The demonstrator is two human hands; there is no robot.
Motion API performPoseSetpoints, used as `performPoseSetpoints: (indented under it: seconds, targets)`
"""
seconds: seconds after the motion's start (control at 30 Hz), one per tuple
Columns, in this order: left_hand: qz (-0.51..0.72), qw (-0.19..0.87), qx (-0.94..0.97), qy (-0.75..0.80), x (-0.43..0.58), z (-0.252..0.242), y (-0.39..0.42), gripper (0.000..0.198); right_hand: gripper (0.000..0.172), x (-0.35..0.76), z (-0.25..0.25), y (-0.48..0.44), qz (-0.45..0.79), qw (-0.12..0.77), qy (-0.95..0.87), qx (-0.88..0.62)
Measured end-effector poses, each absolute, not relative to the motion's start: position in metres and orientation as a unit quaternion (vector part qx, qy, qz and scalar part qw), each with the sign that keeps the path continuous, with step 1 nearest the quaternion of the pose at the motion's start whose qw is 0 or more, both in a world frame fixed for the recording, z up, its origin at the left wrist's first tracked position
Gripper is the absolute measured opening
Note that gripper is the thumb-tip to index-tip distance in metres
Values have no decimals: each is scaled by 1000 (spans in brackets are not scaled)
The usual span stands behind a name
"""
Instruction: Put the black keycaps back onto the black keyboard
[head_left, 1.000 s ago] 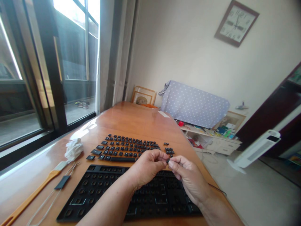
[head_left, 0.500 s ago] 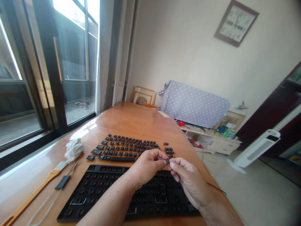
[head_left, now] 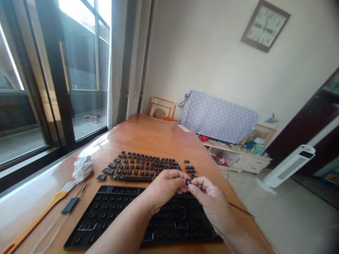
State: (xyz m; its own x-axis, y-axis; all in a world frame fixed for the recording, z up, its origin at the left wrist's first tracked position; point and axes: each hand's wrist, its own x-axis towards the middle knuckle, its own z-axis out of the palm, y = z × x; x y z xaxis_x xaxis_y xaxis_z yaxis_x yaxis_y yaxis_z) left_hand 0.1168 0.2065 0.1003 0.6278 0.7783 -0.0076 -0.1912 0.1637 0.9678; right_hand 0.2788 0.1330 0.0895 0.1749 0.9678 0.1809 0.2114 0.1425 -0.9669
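Home room: wall clock (head_left: 265,25), framed pictures (head_left: 161,107).

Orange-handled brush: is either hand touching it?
No, the brush lies apart at the left, while the left hand and right hand together pinch a small black keycap above the keyboard frame.

Daylight came through a tall dark-framed window (head_left: 79,53), a clock (head_left: 265,25) hung on the pale wall (head_left: 201,53), and a dotted cloth (head_left: 219,116) covered furniture beyond the wooden table (head_left: 148,135).

Left hand (head_left: 164,187), right hand (head_left: 209,201), fingers (head_left: 195,184) together
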Motion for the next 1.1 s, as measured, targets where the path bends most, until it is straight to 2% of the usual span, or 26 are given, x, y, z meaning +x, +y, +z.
performPoseSetpoints:
  seconds: [0.13,0.37,0.6,0.9,1.1]
  targets:
    - [333,724,544,263,116,100,207,34,31,278,88,133,316,528,-564,-551]
    - [344,766,484,246,116,100,208,33,28,272,91,131,274,521,-586,-557]
    - [345,774,467,252,118,101,208,33,22,272,91,130,152,484,-617,-601]
    - [330,774,469,268,117,100,206,30,16,275,91,132,163,481,-630,-588]
    - [342,769,467,272,119,101,207,28,14,276,86,134,108,480,-636,-595]
